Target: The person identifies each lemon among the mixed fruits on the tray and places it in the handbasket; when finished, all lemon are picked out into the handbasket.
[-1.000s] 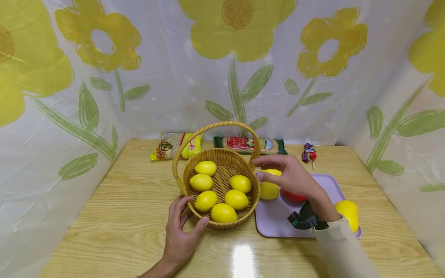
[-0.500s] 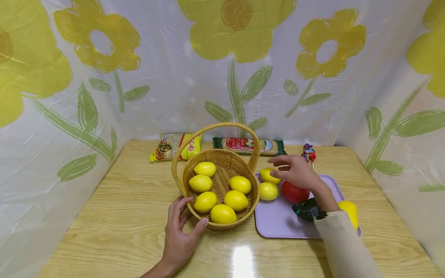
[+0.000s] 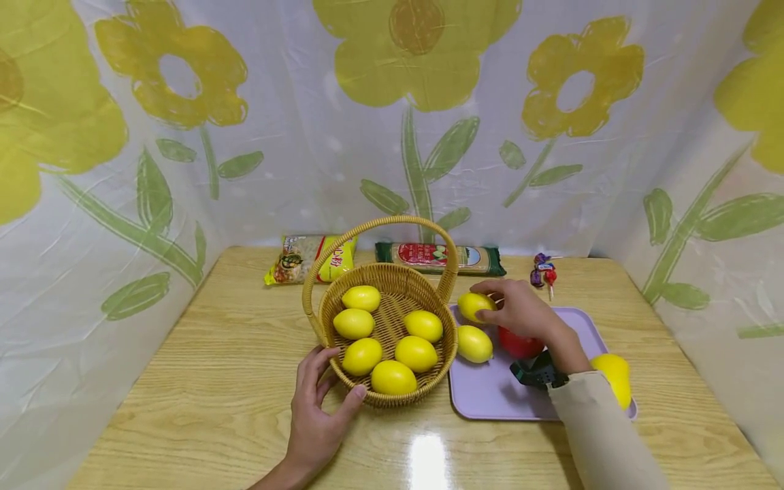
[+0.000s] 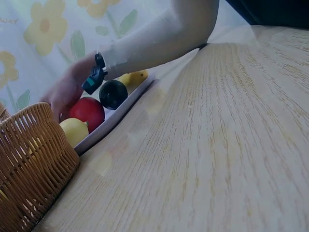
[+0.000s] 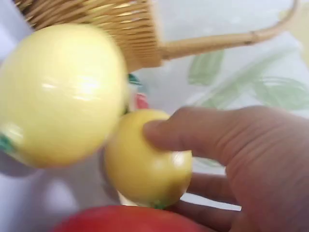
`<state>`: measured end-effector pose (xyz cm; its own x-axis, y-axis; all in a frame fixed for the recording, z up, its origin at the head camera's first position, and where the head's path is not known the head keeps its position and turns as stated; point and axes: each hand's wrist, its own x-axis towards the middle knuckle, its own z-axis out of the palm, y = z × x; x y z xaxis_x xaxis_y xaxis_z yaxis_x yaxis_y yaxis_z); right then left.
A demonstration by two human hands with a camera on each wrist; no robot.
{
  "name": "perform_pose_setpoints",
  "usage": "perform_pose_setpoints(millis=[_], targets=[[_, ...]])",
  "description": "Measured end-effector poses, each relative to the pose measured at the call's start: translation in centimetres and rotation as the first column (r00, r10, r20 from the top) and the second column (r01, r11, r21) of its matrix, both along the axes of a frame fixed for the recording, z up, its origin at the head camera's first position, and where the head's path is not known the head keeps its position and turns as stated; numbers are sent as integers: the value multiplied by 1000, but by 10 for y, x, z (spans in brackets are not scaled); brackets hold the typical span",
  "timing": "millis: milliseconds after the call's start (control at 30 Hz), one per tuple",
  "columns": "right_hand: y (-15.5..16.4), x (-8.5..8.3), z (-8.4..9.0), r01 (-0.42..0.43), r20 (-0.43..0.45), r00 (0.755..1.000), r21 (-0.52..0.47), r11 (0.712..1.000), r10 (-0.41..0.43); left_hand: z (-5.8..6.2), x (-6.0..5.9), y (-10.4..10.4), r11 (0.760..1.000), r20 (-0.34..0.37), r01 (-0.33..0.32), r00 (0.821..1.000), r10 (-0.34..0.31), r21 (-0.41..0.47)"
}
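The desk point(image 3: 245, 381) is carrying everything here. On it, toward 12 o'clock, the basket point(image 3: 392, 391) is sitting with six lemons inside. Just beside the basket, at its 3 o'clock side, the purple tray point(image 3: 490, 401) is lying flat.

The left hand point(image 3: 315, 415) is resting against the basket at the basket's 7 o'clock, with fingers spread open and touching the woven wall. It is gripping nothing, only steadying.

The right hand point(image 3: 520, 309) is reaching to the 11 o'clock corner of the tray. Its fingers and thumb are curling around one lemon point(image 3: 474, 305), so it is holding that lemon. The wrist view is showing the fingers wrapping the lemon point(image 5: 147, 171) from the side and underneath.

A second lemon point(image 3: 474, 344) is lying on the tray just at 6 o'clock of the held one, very near it. A red fruit point(image 3: 517, 346) is sitting under the wrist, and a yellow pear point(image 3: 615, 378) is at the tray's 3 o'clock edge.

To do this well, the fingers should be wrapping the round middle of the lemon, not the pointy tips, because it is smooth and could slip. Lifting straight up first should be keeping it from bumping its neighbour and the basket handle point(image 3: 380, 224).

The held lemon's long way is running about 9 to 3 o'clock across the desk, lying flat. Which tip is the stem end I cannot tell.
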<state>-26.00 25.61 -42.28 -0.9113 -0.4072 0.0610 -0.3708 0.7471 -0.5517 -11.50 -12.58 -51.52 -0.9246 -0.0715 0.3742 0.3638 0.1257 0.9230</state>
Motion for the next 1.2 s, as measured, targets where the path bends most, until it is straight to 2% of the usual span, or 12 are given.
perform_pose_setpoints(millis=[100,200,400,533,633,833,1000,1100,1200], targets=[[6,3,11,15,-13,1000,-73,997,-16,0,0,0,1000,7,0,1000,0,-2],[14,9,24,-7,-12,1000,-153,988,5,1,1,0,1000,12,-4,1000,4,-5],[20,24,46,-120,29,991,-293,949,134,1,0,0,1000,6,-14,1000,14,-11],[9,32,56,-198,59,970,-367,909,236,1,0,1,1000,8,-14,1000,14,-13],[-3,36,60,-249,61,955,-378,892,292,0,0,1,1000,19,-16,1000,17,-14],[-29,46,60,-337,53,928,-308,890,370,0,0,1,1000,35,-20,999,20,-12],[-56,55,55,-399,69,907,-171,901,415,1,1,1,1000,44,-20,999,20,-11],[-72,59,49,-413,53,907,-77,907,418,2,2,1,1000,46,-18,999,18,-8],[-84,61,41,-395,17,918,-1,919,395,2,3,1,1000,51,-17,999,17,-8]])
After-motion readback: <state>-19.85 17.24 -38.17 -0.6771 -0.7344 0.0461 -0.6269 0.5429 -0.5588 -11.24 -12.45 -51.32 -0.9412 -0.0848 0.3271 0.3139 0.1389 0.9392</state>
